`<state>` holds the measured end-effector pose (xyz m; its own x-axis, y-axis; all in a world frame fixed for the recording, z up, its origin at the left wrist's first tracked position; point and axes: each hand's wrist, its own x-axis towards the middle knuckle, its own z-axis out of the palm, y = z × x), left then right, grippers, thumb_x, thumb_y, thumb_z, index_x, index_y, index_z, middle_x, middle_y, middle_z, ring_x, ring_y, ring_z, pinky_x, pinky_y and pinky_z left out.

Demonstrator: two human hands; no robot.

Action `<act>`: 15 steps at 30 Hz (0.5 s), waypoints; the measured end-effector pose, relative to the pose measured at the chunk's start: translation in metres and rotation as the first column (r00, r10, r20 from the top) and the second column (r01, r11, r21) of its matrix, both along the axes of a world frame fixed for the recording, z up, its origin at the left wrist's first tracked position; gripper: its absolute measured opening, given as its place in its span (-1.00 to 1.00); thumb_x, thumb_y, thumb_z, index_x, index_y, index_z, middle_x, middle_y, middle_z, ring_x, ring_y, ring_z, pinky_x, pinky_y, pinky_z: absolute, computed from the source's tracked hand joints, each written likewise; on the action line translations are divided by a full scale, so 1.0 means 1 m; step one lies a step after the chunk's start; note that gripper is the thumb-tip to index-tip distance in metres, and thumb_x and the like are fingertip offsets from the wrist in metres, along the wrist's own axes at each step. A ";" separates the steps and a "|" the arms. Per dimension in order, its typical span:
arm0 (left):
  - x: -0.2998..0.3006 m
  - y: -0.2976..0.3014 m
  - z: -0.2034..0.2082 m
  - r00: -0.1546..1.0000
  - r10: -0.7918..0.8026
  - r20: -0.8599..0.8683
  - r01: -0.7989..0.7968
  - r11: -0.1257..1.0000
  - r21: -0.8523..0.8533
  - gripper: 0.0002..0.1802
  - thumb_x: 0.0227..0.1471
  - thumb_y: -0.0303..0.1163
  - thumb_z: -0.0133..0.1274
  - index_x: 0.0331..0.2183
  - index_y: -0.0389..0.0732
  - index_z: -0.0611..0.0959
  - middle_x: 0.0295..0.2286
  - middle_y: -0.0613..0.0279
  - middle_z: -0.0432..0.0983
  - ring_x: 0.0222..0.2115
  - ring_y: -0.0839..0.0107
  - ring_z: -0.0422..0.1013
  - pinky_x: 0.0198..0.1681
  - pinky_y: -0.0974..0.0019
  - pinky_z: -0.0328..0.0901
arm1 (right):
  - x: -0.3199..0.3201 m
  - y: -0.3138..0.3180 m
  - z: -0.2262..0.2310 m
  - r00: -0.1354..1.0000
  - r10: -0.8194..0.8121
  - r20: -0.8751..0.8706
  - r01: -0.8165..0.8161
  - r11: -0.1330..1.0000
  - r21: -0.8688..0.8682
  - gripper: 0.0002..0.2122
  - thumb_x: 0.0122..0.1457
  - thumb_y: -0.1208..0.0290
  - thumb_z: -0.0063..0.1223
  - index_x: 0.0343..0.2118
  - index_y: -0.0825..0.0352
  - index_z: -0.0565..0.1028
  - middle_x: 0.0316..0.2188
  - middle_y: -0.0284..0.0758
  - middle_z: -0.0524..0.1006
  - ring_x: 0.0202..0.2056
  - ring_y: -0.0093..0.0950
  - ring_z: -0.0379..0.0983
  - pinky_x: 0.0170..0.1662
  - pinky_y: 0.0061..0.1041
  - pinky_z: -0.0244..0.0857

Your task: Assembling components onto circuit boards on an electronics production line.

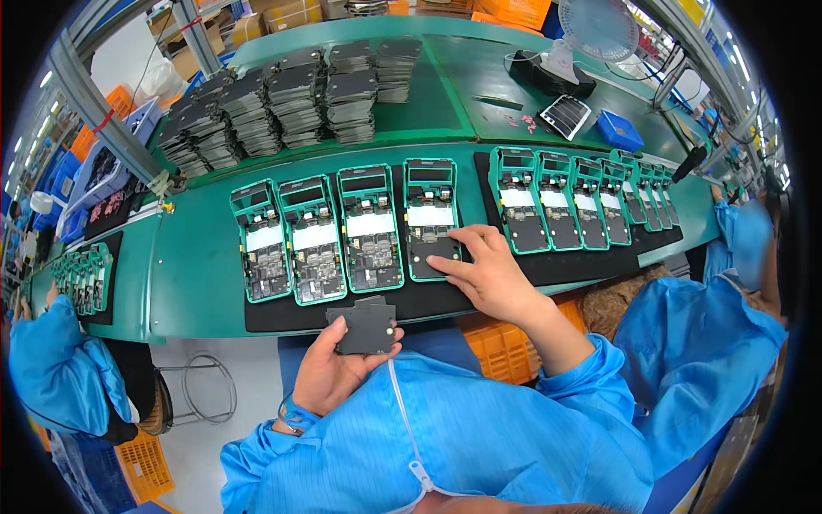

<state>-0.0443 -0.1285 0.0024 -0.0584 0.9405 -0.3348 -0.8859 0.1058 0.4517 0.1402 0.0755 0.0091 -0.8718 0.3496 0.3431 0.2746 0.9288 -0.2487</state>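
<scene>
Several teal device housings with circuit boards inside lie in a row on a black mat (pixel 317 319). My right hand (pixel 488 270) rests on the rightmost one of the near group, a device housing (pixel 430 199). Its fingers are spread, with fingertips touching a dark cover plate (pixel 431 248) that lies over the lower part of the board. Above my lap, my left hand (pixel 334 368) grips a small stack of dark cover plates (pixel 366 330). To the left of the touched housing, another device housing (pixel 370 227) has its board bare, as do two more beside it.
Tall stacks of dark plates (pixel 295 98) stand behind the row. Further right are more housings (pixel 518 206) with covers on, a blue bin (pixel 619 130) and a fan (pixel 599 30). Co-workers in blue sit at left (pixel 64 377) and right (pixel 685 360). An orange crate (pixel 505 351) sits under the table.
</scene>
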 end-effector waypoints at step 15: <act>0.006 0.006 0.004 0.998 0.052 -0.017 -0.053 0.997 -0.058 -0.50 0.10 -0.47 -0.15 0.08 -0.41 0.26 0.02 -0.11 0.30 0.04 0.02 0.29 0.14 -0.04 0.18 | -0.009 -0.035 0.004 0.947 0.206 -0.245 -0.249 0.955 -0.160 -0.49 -0.11 0.36 0.27 -0.01 0.23 0.42 0.03 -0.13 0.31 0.01 -0.10 0.26 0.02 -0.17 0.21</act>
<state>-0.0385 -0.1222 0.0065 -0.1129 0.9148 -0.3878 -0.8837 0.0860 0.4601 0.1309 0.0402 0.0134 -0.8441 0.2274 0.4855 -0.0211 0.8908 -0.4539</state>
